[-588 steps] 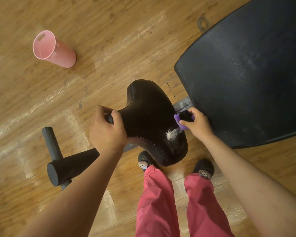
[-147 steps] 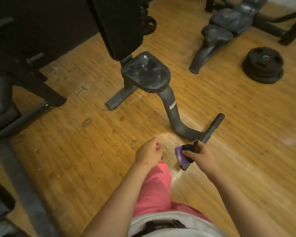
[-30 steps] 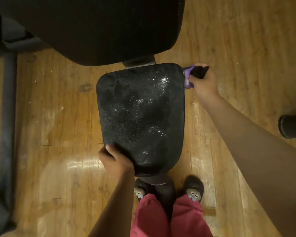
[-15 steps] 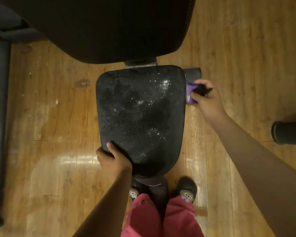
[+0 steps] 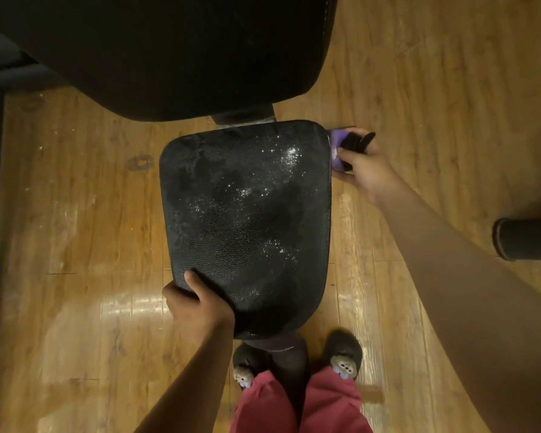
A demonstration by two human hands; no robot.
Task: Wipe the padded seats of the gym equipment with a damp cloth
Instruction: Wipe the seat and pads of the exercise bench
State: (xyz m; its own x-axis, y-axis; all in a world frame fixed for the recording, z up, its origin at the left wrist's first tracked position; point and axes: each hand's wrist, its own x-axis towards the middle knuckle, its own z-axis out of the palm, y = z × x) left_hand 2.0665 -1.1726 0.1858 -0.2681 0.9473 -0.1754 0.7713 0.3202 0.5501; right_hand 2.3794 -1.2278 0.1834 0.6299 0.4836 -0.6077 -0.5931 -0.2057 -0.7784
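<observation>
Because the cloth point(image 5: 336, 144) is soft, light and damp, it folds to whatever presses it, so bunch it into a pad rather than hold it by a corner. It sits against the right side edge of the padded seat point(image 5: 247, 220), near the far corner. Your right hand point(image 5: 364, 165) clamps it with the fingers curled round it. A black portion sticks out between the fingers; whether that is part of the cloth or a separate strap cannot be told from this view.

Treat the seat as a fixed, firm cushion with a pebbled skin. It probably gives slightly under pressure and is slick where wet, as the glistening specks across its top suggest. Take hold of it at the rim, not on the top face. Your left hand point(image 5: 197, 309) does this at the near left corner: the thumb lies on top and the other fingers go out of sight under the edge.

Beyond the far edge stands the larger back pad point(image 5: 169, 51). Below lies the wooden floor point(image 5: 75, 214). Your slippers point(image 5: 344, 354) straddle the seat post point(image 5: 286, 348). A black bar end point(image 5: 527, 239) lies to the right, well apart.
</observation>
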